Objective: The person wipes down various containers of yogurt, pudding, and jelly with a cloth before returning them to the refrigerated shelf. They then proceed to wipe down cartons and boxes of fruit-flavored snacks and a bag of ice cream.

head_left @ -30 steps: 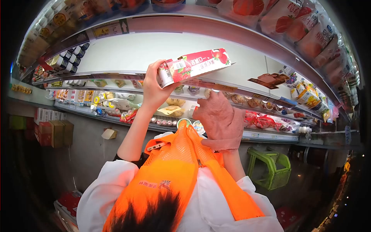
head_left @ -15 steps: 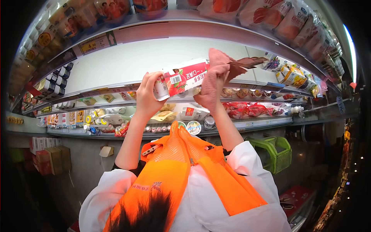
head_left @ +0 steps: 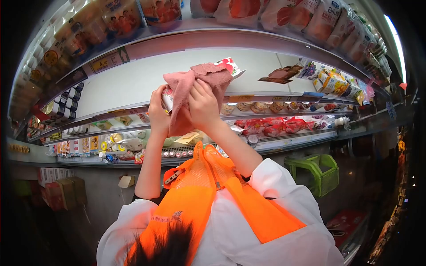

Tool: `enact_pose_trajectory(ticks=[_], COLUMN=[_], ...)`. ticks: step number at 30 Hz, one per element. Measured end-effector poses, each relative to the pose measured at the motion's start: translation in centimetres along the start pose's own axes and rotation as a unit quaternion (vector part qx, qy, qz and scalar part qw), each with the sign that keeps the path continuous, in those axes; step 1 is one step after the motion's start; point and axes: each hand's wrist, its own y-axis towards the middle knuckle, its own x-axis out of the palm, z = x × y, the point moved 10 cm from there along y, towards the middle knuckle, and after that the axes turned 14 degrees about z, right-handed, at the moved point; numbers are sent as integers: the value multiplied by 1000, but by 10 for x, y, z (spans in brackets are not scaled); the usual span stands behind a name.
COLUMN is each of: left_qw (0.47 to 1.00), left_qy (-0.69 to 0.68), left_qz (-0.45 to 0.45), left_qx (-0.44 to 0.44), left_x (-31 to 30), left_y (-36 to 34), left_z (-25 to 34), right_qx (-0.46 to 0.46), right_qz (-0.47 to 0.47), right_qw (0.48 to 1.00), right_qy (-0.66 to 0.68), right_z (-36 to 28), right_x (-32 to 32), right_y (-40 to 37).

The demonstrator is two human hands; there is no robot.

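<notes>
My left hand (head_left: 158, 113) grips the near end of a long red-and-white strawberry carton (head_left: 227, 65), held up in front of a bare white cooler shelf (head_left: 133, 75). My right hand (head_left: 202, 104) presses a pink cloth (head_left: 195, 82) over the carton. The cloth drapes across most of the carton, so only its far end and a sliver near my left fingers show. Both arms are raised above my orange vest (head_left: 199, 195).
The open cooler has a top shelf of fruit-printed bags (head_left: 306, 15) and lower shelves (head_left: 266, 126) with small packs, cups and red-wrapped goods. Brown cartons (head_left: 284, 73) lie at the right of the bare shelf. A green stool (head_left: 317, 175) stands on the floor at right; cardboard boxes (head_left: 62, 190) sit at left.
My right hand has carried the pink cloth from below the carton up and leftward until it covers the carton. My left hand has kept its hold, shifting the carton slightly left.
</notes>
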Motion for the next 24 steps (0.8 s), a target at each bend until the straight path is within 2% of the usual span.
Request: enact_pose_trajectory(ticks=[1, 3, 4, 5, 6, 7, 9, 10, 12, 15, 16, 18, 21, 22, 23, 24], left_qw=[1000, 996, 991, 990, 990, 989, 978, 975, 968, 962, 938, 914, 884, 880, 876, 873], left_qy=[-24, -72, -102, -99, -94, -89, -89, -68, -64, -44, -84, -89, -91, -89, -87, -93], left_qz=[-4, -7, -4, -15, -26, -37, -65, -70, -85, -94, -132, -131, -127, -127, -127, -133], left_qx=[-16, -50, -92, -97, -104, -110, -175, -201, -226, -251, -310, -373, -441, -448, -456, -460], left_x=[1, 5, 6, 8, 10, 14, 24, 27, 36, 39, 48, 51, 53, 55, 56, 59], left_y=[-1, -4, -4, -1, 4, 11, 23, 30, 38, 51, 49, 44, 40, 39, 38, 38], left_z=[-7, -28, -36, -37, -39, -42, -66, -81, -114, -129, -142, -157, -171, -174, -177, -181], right_qx=[-5, 24, 49, 93, 290, 477, 426, 480, 530, 538, 526, 504, 511, 528, 524, 428], right_qz=[-5, 41, 45, 77, 88, 140, 110, 163, 216, 223, 216, 200, 169, 171, 100, 6], right_qw=[1000, 998, 997, 993, 942, 812, 682, 596, 504, 514, 525, 545, 607, 577, 689, 806], right_qy=[-13, -41, -51, -10, 145, 305, 584, 623, 647, 630, 633, 640, 585, 600, 491, 408], right_z=[13, 57, 82, 106, 142, 168, 169, 187, 204, 200, 190, 169, 160, 159, 161, 145], right_x=[-1, -15, -20, -29, -29, -25, -25, -30, -32, -42, -45, -45, -16, 9, 30, 46], right_y=[-1, 6, 7, 9, -1, -18, 1, -9, -30, -58, -54, -44, -32, -33, -37, -22])
